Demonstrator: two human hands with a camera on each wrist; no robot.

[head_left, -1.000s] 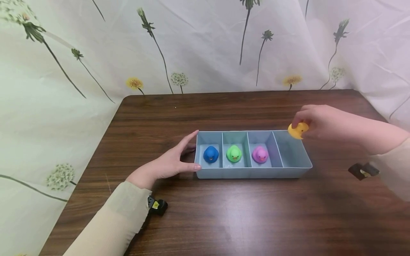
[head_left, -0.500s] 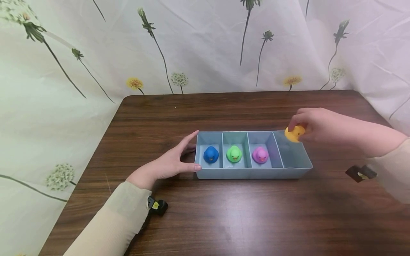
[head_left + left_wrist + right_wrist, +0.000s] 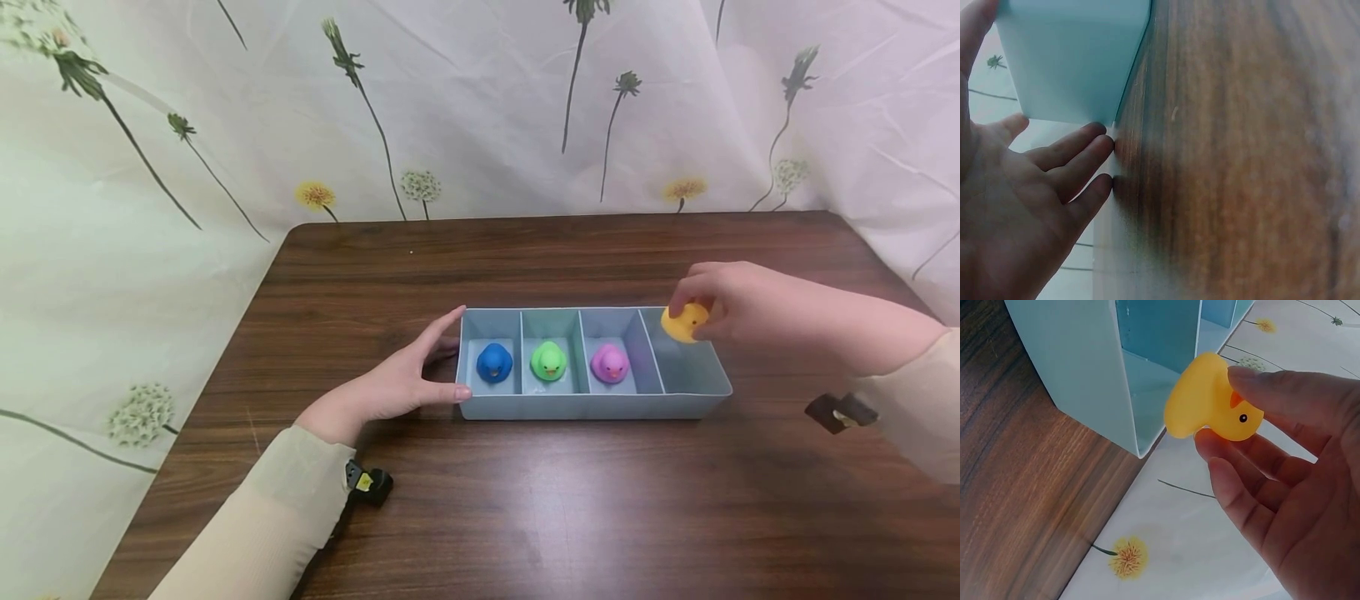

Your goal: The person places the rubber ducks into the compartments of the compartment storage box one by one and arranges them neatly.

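My right hand pinches a yellow rubber duck between thumb and fingertips, over the right-end compartment of a pale blue divided box. The duck overlaps that compartment's back part in the head view. At the box's left end, my left hand has its thumb at the front corner and its index finger at the back corner, fingers spread and fairly straight. The left wrist view has the fingertips right at the end wall. From left to right, a blue duck, a green duck and a pink duck each sit in one compartment.
The box stands on a dark wood-grain table. A white cloth with dandelion prints hangs behind the table and on both sides. Thin dividers separate the compartments. Dark wrist cameras sit at both sleeves.
The right hand has moved left and toward the front with the yellow duck, bringing it from the box's back right corner to over the right-end compartment. The left hand and box stay in place.
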